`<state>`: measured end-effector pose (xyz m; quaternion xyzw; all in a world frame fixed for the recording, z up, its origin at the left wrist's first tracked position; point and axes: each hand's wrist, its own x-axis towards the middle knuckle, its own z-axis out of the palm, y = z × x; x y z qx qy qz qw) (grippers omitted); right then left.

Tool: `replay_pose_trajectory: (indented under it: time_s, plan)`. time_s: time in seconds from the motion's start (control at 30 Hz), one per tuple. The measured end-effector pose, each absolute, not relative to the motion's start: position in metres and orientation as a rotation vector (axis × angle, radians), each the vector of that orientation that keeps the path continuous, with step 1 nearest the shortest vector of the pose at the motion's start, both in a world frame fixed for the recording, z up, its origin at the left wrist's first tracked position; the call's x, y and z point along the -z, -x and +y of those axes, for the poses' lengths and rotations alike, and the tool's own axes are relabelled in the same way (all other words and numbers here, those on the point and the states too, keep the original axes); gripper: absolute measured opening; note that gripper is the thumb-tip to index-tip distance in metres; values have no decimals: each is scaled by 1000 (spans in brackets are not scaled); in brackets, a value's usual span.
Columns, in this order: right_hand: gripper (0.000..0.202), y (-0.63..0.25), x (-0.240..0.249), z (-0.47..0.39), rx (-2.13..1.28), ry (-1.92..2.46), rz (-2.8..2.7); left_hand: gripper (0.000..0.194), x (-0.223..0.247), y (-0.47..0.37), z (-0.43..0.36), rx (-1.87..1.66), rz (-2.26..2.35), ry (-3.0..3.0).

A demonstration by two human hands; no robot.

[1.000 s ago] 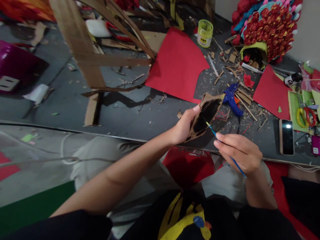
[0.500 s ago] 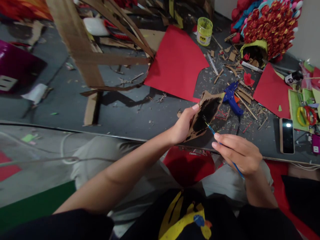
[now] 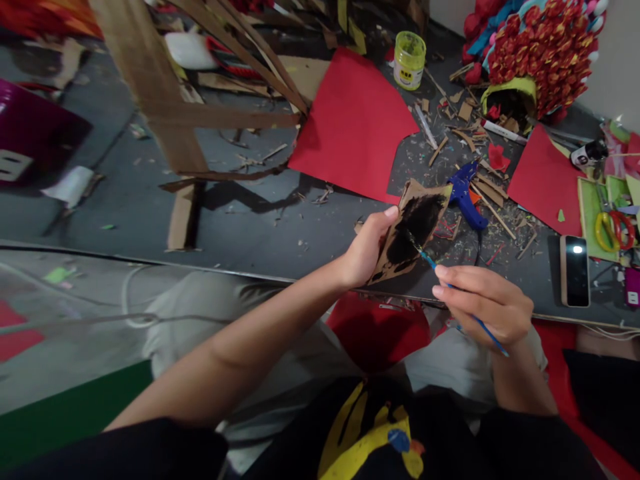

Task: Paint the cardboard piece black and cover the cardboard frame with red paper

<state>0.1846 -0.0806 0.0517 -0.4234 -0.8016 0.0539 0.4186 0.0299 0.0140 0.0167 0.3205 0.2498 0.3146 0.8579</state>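
Mostly, the dark tabletop (image 3: 240,233) fills the view, with its front edge right by the person's lap. A tall brown cardboard frame (image 3: 225,119) stands on its left part, and one foot comes down near the front edge. A big sheet of red paper (image 3: 353,127) lies in the middle, touching or just beside the frame. By the back edge, toward the right, sits a bumpy red flower bunch (image 3: 543,53).

The right hand (image 3: 483,307) is above the front edge, pinching a brush. The left hand (image 3: 373,243) grips a small piece of cardboard (image 3: 436,212) by its near left side, thumb on top; its other fingers are hidden. The piece is tilted over the tabletop, close to the front edge. I can't tell if it rests on anything. It has a big black patch, like paint. It looks light and a bit stiff, but it could bend if squeezed. The black part may be wet and slippery, so the bare brown edges seem best to hold.

A blue glue gun (image 3: 466,197) lies just past it. The thin blue brush (image 3: 426,257) looks very light, good to hold near its middle. Its tip is at the black patch.
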Motion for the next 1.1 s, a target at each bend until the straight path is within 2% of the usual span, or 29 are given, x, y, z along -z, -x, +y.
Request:
replay_pose_trajectory:
  time_s: [0.4, 0.73, 0.97, 1.1]
  plan:
    - [18, -193, -51, -76, -322, 1212, -1742, 50, -27, -26, 17, -715, 647, -444]
    - [19, -193, -43, -74, -428, 1139, -1618, 49, -32, -22, 23, -805, 649, -331]
    - [7, -180, -37, -74, -735, 1229, -1328, 50, -33, -21, 27, -887, 663, -363]
    - [8, -174, -37, -72, -847, 1305, -1191, 49, -33, -22, 26, -888, 668, -357]
